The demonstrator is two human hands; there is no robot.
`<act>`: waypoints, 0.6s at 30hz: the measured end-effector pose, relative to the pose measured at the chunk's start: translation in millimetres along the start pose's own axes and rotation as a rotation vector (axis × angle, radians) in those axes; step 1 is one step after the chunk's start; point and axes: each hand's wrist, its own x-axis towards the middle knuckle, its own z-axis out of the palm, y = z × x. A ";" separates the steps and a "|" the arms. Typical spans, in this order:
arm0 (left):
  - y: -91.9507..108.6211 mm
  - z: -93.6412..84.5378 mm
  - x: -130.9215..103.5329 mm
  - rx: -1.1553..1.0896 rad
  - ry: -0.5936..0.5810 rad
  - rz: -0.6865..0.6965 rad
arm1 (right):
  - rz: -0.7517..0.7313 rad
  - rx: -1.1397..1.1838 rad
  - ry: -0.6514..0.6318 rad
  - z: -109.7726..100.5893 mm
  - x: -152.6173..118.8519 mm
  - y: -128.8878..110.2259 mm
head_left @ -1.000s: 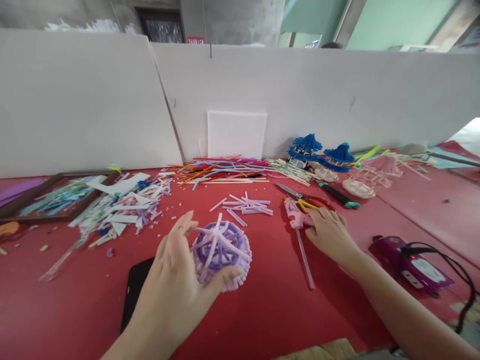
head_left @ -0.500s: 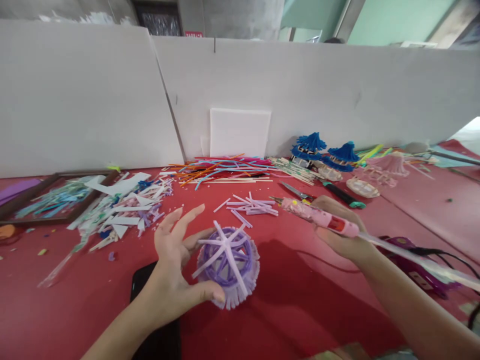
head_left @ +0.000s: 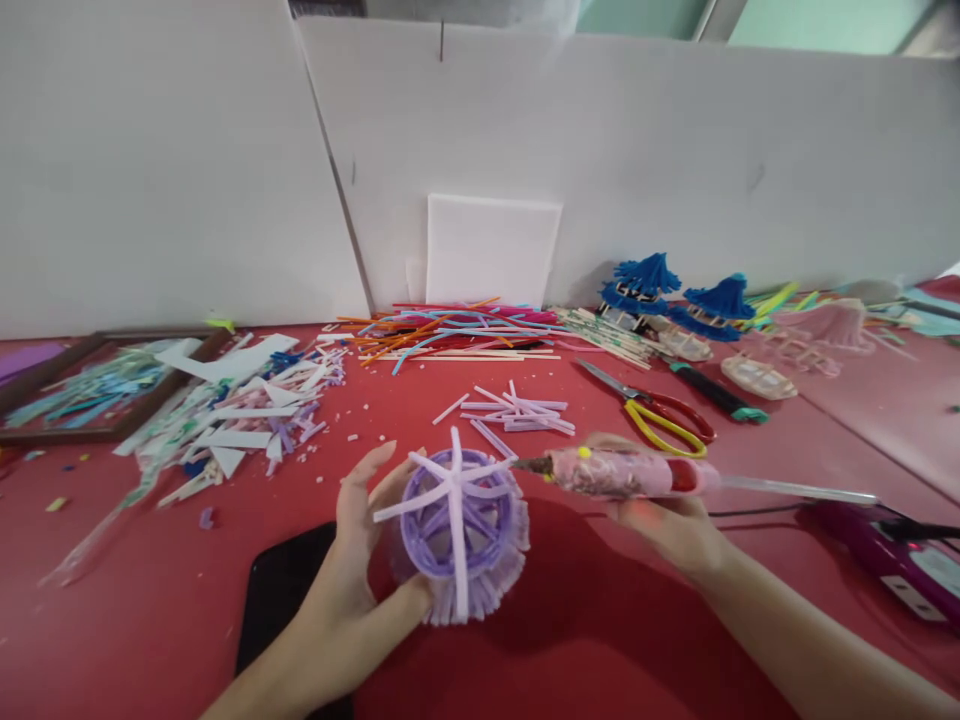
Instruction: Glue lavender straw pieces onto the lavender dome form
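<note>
A round purple piece with a fringed lower edge and star-like pale lilac strips across its top is held at its left side by my left hand, thumb in front and fingers behind. My right hand grips a pink glue gun with a clear stick out of its back. The dark nozzle points left, close to the tip of one lilac strip at the piece's upper right; whether they touch is unclear. Behind the piece lies a small pile of short lilac strips.
Scissors and a green-black tool lie behind my right hand. Blue-roofed models stand back right, coloured strips along the white panel. Scraps lie left, a black phone under my left forearm, a purple device far right.
The glue gun has moved left and down to the round piece, its nozzle now near a strip tip. The round piece has turned slightly in my left hand. The view has tilted down.
</note>
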 end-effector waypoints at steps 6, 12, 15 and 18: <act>6.3 -3.4 2.4 -0.149 -0.111 -0.071 | 0.045 0.075 -0.076 1.2 -3.1 -8.7; 0.5 -7.4 -1.2 -0.103 -0.122 0.111 | 0.072 0.084 0.047 4.3 -8.8 -8.9; -5.5 -11.4 -1.2 -0.008 -0.136 0.251 | 0.054 0.053 0.068 4.5 -10.6 -7.7; -7.5 -12.2 -1.1 0.024 -0.109 0.337 | 0.025 -0.009 0.082 3.7 -13.1 -3.4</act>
